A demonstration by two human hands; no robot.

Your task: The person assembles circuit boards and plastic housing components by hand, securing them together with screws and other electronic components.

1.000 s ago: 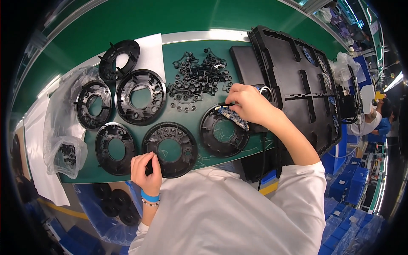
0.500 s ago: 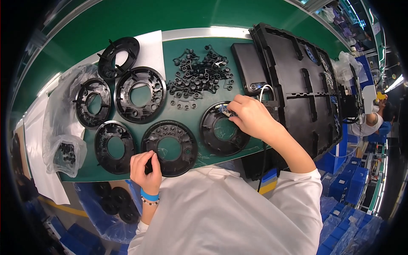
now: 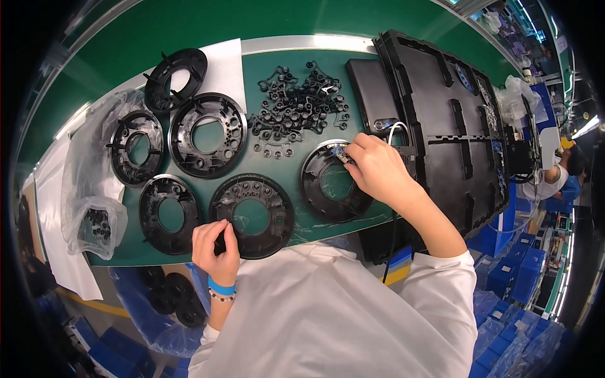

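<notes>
My right hand (image 3: 378, 167) pinches a small circuit board (image 3: 341, 153) over the upper right part of a round black plastic ring housing (image 3: 314, 189). The fingers cover part of the board, so I cannot tell whether it is seated. Closed in a pinch, my left hand (image 3: 215, 251) is at the left edge of another black ring housing (image 3: 277, 234). Whatever the left fingertips may hold is hidden. That second housing lies flat, with a row of round buttons along its upper side.
More ring housings (image 3: 178, 148) lie at the left. A pile of black button pads (image 3: 299, 104) sits mid-table. At the right are a dark box-shaped device (image 3: 373, 94) with a white cable and a large black tray (image 3: 444, 116). A clear plastic bag (image 3: 88, 183) lies far left.
The view has shifted slightly. My right hand stays on the circuit board at the housing, with only a small change of position. My left hand keeps its pinch in the same place.
</notes>
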